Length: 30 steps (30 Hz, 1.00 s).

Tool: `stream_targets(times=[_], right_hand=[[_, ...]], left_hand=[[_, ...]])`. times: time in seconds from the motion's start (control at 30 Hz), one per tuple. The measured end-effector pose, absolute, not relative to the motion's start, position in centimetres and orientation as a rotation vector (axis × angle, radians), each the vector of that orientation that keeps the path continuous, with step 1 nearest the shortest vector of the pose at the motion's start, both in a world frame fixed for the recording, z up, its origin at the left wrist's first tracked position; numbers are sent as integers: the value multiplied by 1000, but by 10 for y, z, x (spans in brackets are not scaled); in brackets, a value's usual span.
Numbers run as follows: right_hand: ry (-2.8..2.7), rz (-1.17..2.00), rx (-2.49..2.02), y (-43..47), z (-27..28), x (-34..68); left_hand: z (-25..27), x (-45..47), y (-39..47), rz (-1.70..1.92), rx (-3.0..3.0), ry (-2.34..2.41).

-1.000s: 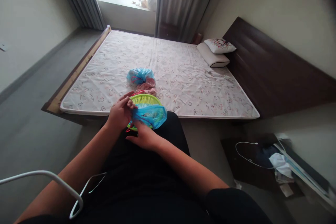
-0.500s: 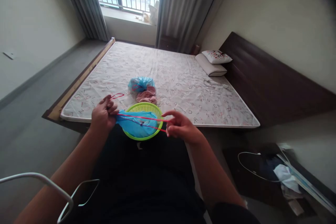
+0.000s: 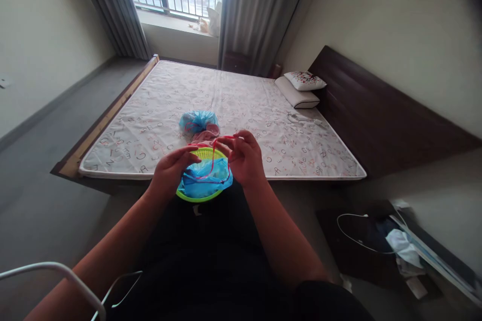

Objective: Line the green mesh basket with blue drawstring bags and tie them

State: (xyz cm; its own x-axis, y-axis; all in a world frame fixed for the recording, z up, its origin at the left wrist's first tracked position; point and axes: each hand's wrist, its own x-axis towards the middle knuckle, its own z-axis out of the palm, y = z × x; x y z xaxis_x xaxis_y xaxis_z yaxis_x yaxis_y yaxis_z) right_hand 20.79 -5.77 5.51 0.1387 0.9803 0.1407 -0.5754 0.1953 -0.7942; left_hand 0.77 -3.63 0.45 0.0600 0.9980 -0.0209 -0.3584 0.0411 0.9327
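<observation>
A red string [image 3: 213, 160] runs between my hands and hangs in a loop over a blue plastic bag [image 3: 203, 186]. The bag lies crumpled in a lime-green basket [image 3: 200, 200] close to my body. My left hand [image 3: 171, 170] pinches one part of the string above the basket's left side. On the right, my right hand [image 3: 244, 159] holds another part between its fingertips, with its fingers partly bent. Behind the basket, a second blue bag [image 3: 199, 120] and a pink cloth [image 3: 206, 135] rest on the mattress [image 3: 248, 105].
Two pillows [image 3: 301, 93] lie by the dark headboard [image 3: 369, 115]. A white cable [image 3: 344, 230] and a white crumpled item [image 3: 402, 247] are on the dark surface at lower right. Another white cable [image 3: 56, 267] crosses the lower left.
My hands have come closer together, the right one moving left and up. The string, stretched taut before, now hangs slack, and the bag has settled back into the basket.
</observation>
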Motion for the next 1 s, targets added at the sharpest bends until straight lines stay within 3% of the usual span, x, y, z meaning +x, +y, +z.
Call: stream_targets(times=[0.27,0.6,0.73,1.0], right_hand=[[-658,1097,-654,-55,53,261],[-887,1248,-896,-63,29,271],[-1213,1306,-1140,-64,22,276],[-1834,907,-1488,-70,30,274]], left_hand=[[22,-5,-26,1417,368,707],[19,-6,-19,1550,284,657],[17,-7,-21,1536,348,663],[10,-1,-25,1541,436,741]])
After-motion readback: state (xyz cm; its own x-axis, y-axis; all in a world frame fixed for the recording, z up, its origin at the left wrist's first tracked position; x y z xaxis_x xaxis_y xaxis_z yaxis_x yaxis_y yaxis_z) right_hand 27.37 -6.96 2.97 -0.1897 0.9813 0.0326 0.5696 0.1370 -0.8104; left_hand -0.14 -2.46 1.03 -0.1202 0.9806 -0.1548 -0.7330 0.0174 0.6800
